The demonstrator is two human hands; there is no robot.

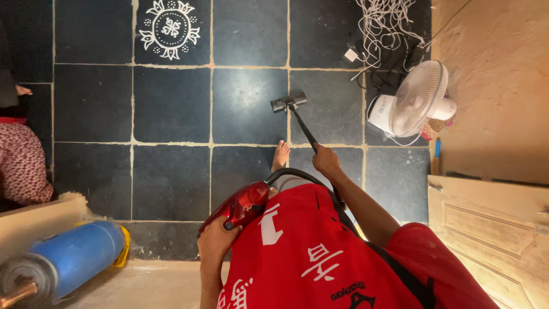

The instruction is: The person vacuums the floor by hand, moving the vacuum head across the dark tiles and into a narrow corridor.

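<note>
Left hand point(214, 243), at 7 o'clock of frame: grip closed around the handle of the red vacuum body point(243, 205), carried at the hip. Black hose point(303, 174) runs from it to the wand point(303, 129). Right hand point(326, 160), near centre: grip wrapped shut on the wand. Nozzle point(289, 102) is set flat on the dark tiled floor point(171, 103), at 12 o'clock of the bare foot point(280, 154). No debris can be made out; ground covered cannot be judged. White fan point(414, 100) and cable tangle point(383, 28) stand at 2 o'clock.

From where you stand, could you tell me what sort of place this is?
Probably a room in a home: dark stone floor tiles with a white chalk floral pattern, a white electric table fan, and a cream panelled wooden door.
</note>
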